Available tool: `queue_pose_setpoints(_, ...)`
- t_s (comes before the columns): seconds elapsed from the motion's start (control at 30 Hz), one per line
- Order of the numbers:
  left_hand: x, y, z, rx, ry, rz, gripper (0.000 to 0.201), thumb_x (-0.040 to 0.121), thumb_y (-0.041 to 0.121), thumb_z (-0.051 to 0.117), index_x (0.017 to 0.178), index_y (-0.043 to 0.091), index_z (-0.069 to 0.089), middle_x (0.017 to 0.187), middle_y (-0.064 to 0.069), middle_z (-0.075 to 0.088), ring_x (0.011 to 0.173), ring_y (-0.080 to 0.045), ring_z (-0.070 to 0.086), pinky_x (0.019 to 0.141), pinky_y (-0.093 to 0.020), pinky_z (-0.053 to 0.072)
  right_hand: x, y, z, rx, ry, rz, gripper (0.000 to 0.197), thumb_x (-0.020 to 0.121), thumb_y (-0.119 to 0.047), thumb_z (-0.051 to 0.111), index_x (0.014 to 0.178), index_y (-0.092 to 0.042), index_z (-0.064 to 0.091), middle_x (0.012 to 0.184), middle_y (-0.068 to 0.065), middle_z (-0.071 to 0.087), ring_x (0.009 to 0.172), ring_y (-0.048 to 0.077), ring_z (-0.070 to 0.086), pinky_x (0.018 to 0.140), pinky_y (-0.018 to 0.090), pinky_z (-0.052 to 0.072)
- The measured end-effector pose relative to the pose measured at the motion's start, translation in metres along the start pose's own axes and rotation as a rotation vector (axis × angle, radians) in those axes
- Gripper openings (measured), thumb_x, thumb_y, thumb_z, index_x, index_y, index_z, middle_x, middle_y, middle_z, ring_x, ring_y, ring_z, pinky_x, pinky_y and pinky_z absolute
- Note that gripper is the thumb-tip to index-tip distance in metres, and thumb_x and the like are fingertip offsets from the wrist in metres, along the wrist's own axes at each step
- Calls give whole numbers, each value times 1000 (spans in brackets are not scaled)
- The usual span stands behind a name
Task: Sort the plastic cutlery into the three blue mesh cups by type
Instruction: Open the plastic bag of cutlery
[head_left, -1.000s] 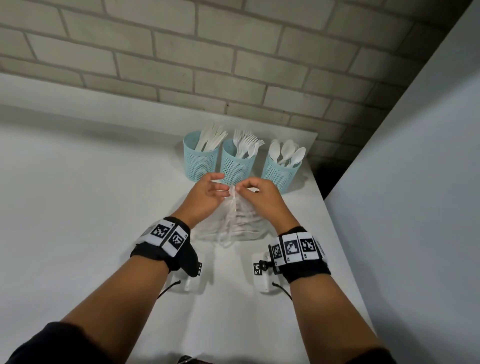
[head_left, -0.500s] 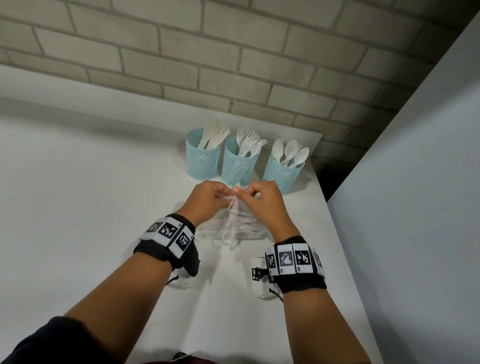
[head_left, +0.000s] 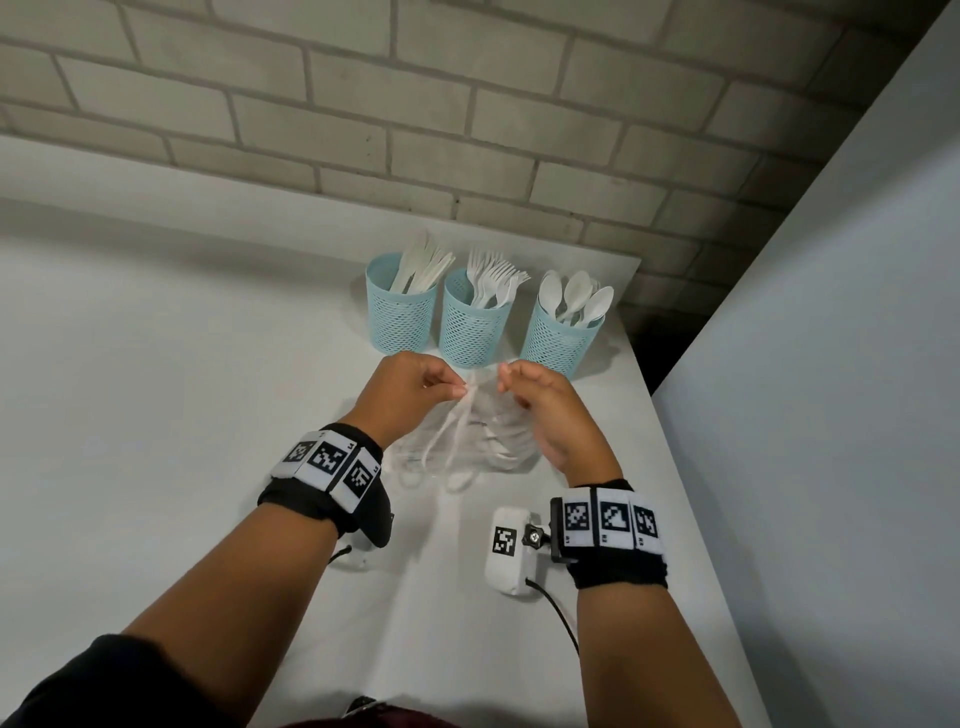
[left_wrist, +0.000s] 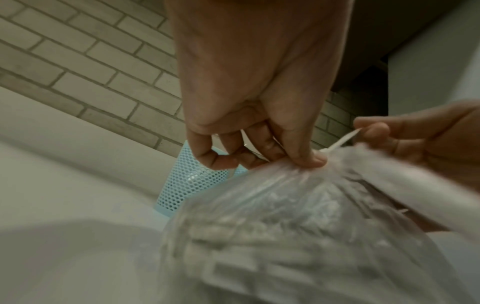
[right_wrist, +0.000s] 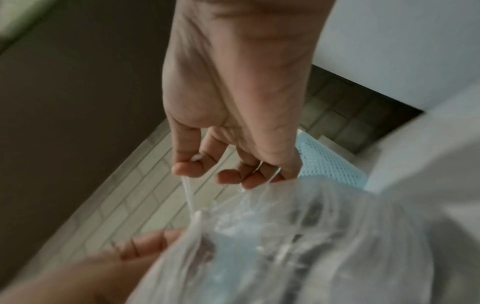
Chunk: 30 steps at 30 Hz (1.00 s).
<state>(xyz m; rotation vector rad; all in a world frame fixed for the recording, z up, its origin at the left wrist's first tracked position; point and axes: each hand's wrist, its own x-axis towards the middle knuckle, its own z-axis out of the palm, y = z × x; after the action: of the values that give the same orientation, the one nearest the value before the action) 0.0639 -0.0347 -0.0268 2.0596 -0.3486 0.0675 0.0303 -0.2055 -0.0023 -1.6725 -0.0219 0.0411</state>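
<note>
Three blue mesh cups stand in a row at the table's back: the left cup (head_left: 401, 312) holds knives, the middle cup (head_left: 472, 325) forks, the right cup (head_left: 561, 338) spoons. Just in front of them lies a clear plastic bag (head_left: 478, 441) of white cutlery, its neck gathered up. My left hand (head_left: 415, 387) pinches the bag's neck (left_wrist: 319, 162). My right hand (head_left: 530, 389) pinches a thin white tie strip (left_wrist: 340, 142) at the same neck. Both wrist views show the bag (right_wrist: 285, 236) blurred below the fingers.
A brick wall (head_left: 415, 104) runs behind the white table (head_left: 156, 415). A grey partition (head_left: 831, 364) rises close on the right, along the table's right edge. A dark gap (head_left: 660, 343) opens behind the spoon cup.
My hands have drawn a little apart at the bag's neck, the right pulling the tie strip away to the right. The bag stays in the same place.
</note>
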Motion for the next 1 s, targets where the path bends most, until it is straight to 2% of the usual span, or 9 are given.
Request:
queue_pose_setpoints(0.1,-1,-1,1,11,5,0,9,80,17,72,83,9,74,72,16,63,70,3,57,70,-3,38,1,-1,-5,545,95,-2,20,91,-20,48,72,-18,52,65,-13,58,76,6,51,80,26,34)
queue_pose_setpoints(0.17,-2,-1,1,-8,-6,-3,8,81,15,71,82,8,73,73,15,63,73,2,56,69,0,37,2,-4,-10,643,131,-34,20,90,-35,45,80,-22,56,80,-11,61,88,6,53,82,27,34)
queue_pose_setpoints(0.27,-3,0,3,-35,-54,-24,5,86,11,64,82,10,67,74,13,59,67,7,54,67,3,36,4,-3,-15,159,87,-16,42,97,-48,26,101,-27,62,110,-8,61,114,9,49,94,31,35)
queue_pose_setpoints(0.33,-4,-1,6,-65,-87,-39,14,90,11,59,76,16,59,71,11,56,61,6,51,64,1,37,4,0,-15,-63,20,38,30,97,-38,42,124,-28,51,120,-2,60,115,12,52,91,28,42)
queue_pose_setpoints(0.43,-4,1,8,-85,-77,-44,22,91,11,57,71,19,54,66,9,51,56,2,46,60,-3,36,3,11,-10,-116,-123,76,67,85,-9,65,139,-31,33,121,3,60,116,16,55,95,35,48)
queue_pose_setpoints(0.57,-4,5,7,-61,-54,-43,10,89,13,61,79,12,61,72,8,58,63,3,51,62,1,36,13,19,5,-275,81,0,52,72,-20,72,112,-46,52,95,-14,66,98,15,64,90,38,51)
queue_pose_setpoints(0.7,-3,1,-12,-62,59,-79,10,90,15,60,80,12,59,77,4,59,70,-5,50,64,-3,36,8,18,-15,-264,266,-129,33,78,0,69,100,-24,63,70,-6,60,78,12,59,84,24,45)
queue_pose_setpoints(0.9,-8,21,-7,-124,-79,-41,18,88,20,62,98,5,63,94,-1,64,85,-10,56,75,-13,41,-1,5,-15,-172,77,-104,23,77,-10,73,99,-16,67,92,-4,66,90,7,60,82,17,46)
queue_pose_setpoints(1.0,-9,26,2,-162,-19,-26,16,84,21,67,94,9,66,92,-2,67,83,-8,59,74,-9,42,-1,6,-4,-164,129,-128,10,78,-11,72,84,-17,69,82,-5,67,78,5,60,76,20,48)
